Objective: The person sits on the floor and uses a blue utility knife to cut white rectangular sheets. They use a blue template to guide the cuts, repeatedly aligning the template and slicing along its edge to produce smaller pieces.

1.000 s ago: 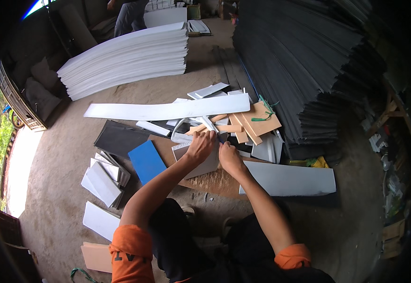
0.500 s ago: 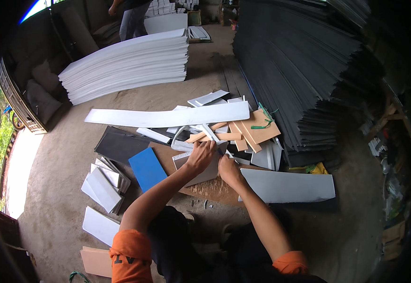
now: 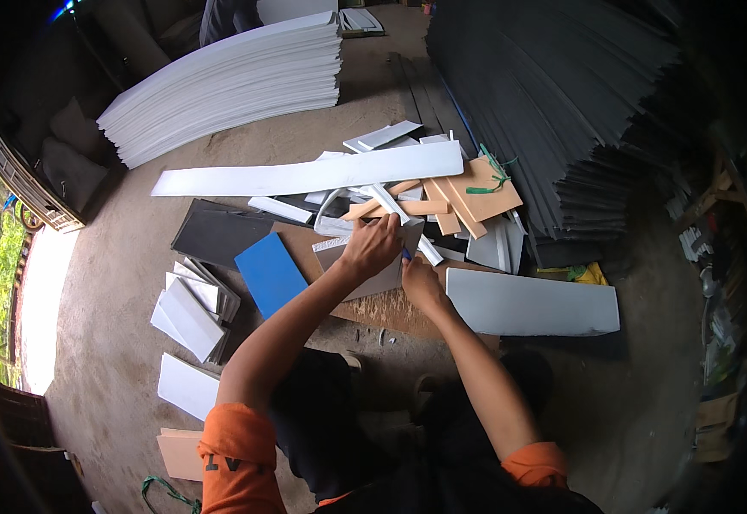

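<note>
My left hand [image 3: 373, 247] presses with bent fingers on a grey foam sheet [image 3: 378, 284], holding it against a scored wooden board [image 3: 391, 313]. My right hand [image 3: 422, 283] is closed round a small blue-handled knife [image 3: 406, 254] at the sheet's right edge; its blade is hidden. Just beyond my hands lie tan strips [image 3: 425, 207] and white foam strips [image 3: 386, 204] in a loose heap. A blue sheet [image 3: 272, 272] rests left of the board. To the right of my right hand lies a wide pale grey sheet [image 3: 532, 301].
A long white strip [image 3: 305, 176] lies across the heap's far side. Beyond it stands a tall stack of white sheets [image 3: 228, 86]. Black sheets [image 3: 553, 111] pile up high at the right. Small white pieces [image 3: 189, 313] lie at the left. A person's legs [image 3: 228, 19] show at the back.
The whole view has tilted, so everything sits higher in the picture. My right hand has slid slightly toward me along the sheet's edge. My left hand keeps its place on the sheet.
</note>
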Demonstrator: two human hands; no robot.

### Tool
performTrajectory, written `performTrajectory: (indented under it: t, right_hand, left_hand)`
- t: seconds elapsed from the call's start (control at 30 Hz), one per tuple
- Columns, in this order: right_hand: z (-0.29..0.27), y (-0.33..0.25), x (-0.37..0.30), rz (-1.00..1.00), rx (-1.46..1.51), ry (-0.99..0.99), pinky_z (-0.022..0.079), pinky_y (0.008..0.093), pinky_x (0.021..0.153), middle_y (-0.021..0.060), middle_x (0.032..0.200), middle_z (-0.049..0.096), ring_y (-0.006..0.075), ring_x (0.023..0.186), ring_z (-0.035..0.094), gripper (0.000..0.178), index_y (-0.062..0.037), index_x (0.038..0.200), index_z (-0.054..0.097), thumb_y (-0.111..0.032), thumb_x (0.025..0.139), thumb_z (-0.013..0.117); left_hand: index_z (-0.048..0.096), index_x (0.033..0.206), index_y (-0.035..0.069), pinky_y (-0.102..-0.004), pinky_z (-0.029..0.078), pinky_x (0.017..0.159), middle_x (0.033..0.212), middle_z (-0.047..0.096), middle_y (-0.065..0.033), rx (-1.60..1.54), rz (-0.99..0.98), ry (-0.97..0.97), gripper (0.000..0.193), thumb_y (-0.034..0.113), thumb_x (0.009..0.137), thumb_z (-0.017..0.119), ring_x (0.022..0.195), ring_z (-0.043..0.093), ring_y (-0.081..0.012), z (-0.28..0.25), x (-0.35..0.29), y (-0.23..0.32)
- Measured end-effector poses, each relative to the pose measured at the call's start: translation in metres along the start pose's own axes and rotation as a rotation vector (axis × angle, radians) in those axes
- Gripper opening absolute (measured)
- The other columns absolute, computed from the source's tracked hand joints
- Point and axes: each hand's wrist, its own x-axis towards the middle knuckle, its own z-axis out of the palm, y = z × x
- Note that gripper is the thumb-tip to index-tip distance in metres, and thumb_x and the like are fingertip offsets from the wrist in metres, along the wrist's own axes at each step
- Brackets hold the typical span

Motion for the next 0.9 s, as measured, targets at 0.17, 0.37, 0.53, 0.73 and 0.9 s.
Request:
performTrajectory:
  t: [0.17,0.37,0.53,0.73,0.9]
  right_hand:
    - [-0.003,-0.009,-0.006,0.061,-0.049,-0.034,0.048,0.0447,0.06,0.0232,0.071,0.058,0.0386,0.07,0.059,0.033,0.0024,0.084,0.048,-0.028,0.089,0.035]
    - [0.006,-0.012,-0.017,0.127,-0.019,-0.018,0.048,0.0448,0.057,0.0246,0.069,0.057,0.0393,0.066,0.058,0.034,0.0035,0.085,0.046,-0.028,0.089,0.034]
    - [0.05,0.037,-0.012,0.11,-0.063,-0.039,0.049,0.044,0.055,0.0219,0.068,0.058,0.0374,0.066,0.059,0.033,0.0038,0.086,0.044,-0.028,0.09,0.034]
    - [0.096,0.038,-0.002,0.24,-0.006,-0.054,0.049,0.0446,0.057,0.0229,0.071,0.058,0.0384,0.067,0.059,0.034,0.003,0.091,0.044,-0.029,0.089,0.035]
    - [0.113,0.047,0.001,0.301,-0.026,-0.149,0.049,0.0447,0.06,0.0236,0.076,0.059,0.0389,0.069,0.059,0.033,0.002,0.098,0.043,-0.029,0.089,0.035]
  left_hand:
    - [0.051,0.089,0.007,-0.0346,0.045,0.045,0.074,0.059,-0.0109,-0.067,-0.058,-0.031,0.028,0.029,0.073,0.058,0.057,0.059,-0.0245,0.001,0.006,-0.006]
    - [0.055,0.079,0.009,-0.0362,0.044,0.044,0.056,0.057,-0.0092,-0.063,-0.155,-0.11,0.021,0.03,0.074,0.058,0.052,0.058,-0.0259,0.004,0.009,-0.006]
    - [0.052,0.08,0.009,-0.0364,0.044,0.043,0.056,0.056,-0.0101,-0.062,-0.105,-0.134,0.021,0.028,0.074,0.058,0.051,0.058,-0.0261,-0.001,0.019,0.005]
    - [0.052,0.08,0.009,-0.0354,0.043,0.04,0.053,0.055,-0.01,-0.075,-0.113,-0.09,0.018,0.026,0.075,0.055,0.047,0.056,-0.025,0.007,0.018,-0.014]
    - [0.053,0.086,0.009,-0.0354,0.045,0.044,0.053,0.055,-0.0103,-0.019,-0.105,-0.134,0.025,0.031,0.075,0.057,0.047,0.056,-0.0249,0.011,0.022,-0.018]
